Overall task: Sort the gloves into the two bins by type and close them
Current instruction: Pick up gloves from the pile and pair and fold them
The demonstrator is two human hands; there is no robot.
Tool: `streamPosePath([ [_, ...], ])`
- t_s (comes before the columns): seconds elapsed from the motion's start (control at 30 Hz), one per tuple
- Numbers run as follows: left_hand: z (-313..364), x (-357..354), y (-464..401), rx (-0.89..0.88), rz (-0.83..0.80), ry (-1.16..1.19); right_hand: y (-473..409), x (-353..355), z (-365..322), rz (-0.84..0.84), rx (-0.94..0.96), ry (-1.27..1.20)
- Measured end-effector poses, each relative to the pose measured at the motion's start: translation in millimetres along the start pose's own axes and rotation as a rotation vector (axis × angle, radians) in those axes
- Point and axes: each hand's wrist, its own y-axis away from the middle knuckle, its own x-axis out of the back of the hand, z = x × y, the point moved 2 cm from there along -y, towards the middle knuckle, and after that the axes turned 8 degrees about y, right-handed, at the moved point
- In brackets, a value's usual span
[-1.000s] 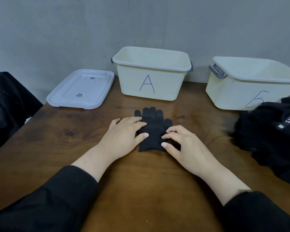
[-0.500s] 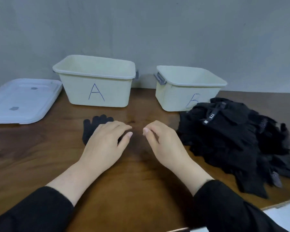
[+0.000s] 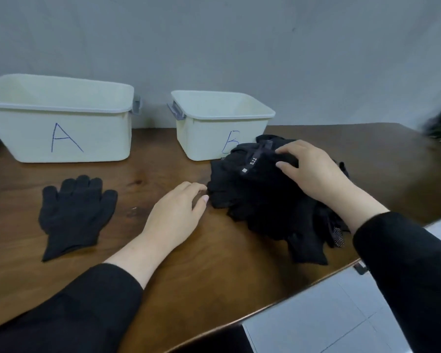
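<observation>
Currently at the pick step: right hand point(image 3: 313, 171) rests on top of the glove pile point(image 3: 270, 200) beside bin B point(image 3: 214, 138), fingers curling onto the top glove, grip not confirmed. Left hand point(image 3: 176, 215) rests relaxed at the pile edge, holding nothing. One knit glove point(image 3: 74, 212) lies flat on the surface point(image 3: 214, 271) before bin A point(image 3: 61, 123). Next: separate one glove, identify its type.

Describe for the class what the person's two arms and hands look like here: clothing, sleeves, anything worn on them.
Both arms wear long black sleeves of plain, matte fabric, ending at the wrists. The left hand and right hand are bare: no gloves, and no rings, watch or bracelet can be seen. The fingernails look short and unpainted. No markings or logos show on either sleeve.
</observation>
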Motion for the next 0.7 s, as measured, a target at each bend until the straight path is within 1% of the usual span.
streamPosePath([
  [0.1, -3.1, 1.7, 3.2, -0.009, -0.016, -0.003, -14.7, -1.9, 6.3, -0.080, 0.107, 0.054],
  [0.23, -5.7, 3.6, 4.9, -0.013, -0.023, -0.002, -38.1, -6.2, -13.6, -0.253, 0.285, 0.137],
  [0.37, -4.0, 3.2, 6.3, -0.038, -0.036, -0.032, -57.1, -8.5, -35.8, -0.460, 0.330, 0.299],
  [0.4, -4.2, 3.7, 7.0, -0.038, -0.037, -0.033, -60.5, -9.8, -39.1, -0.485, 0.343, 0.334],
  [0.43, -4.7, 4.6, 7.8, -0.036, -0.036, -0.033, -64.0, -11.1, -41.4, -0.483, 0.365, 0.367],
  [0.57, -6.2, 8.3, 9.9, -0.030, -0.022, -0.018, -74.0, -12.5, -44.1, -0.392, 0.403, 0.439],
  [0.7, -5.9, 8.6, 9.2, -0.033, -0.019, -0.003, -78.3, 7.6, -39.4, -0.235, 0.354, 0.281],
])
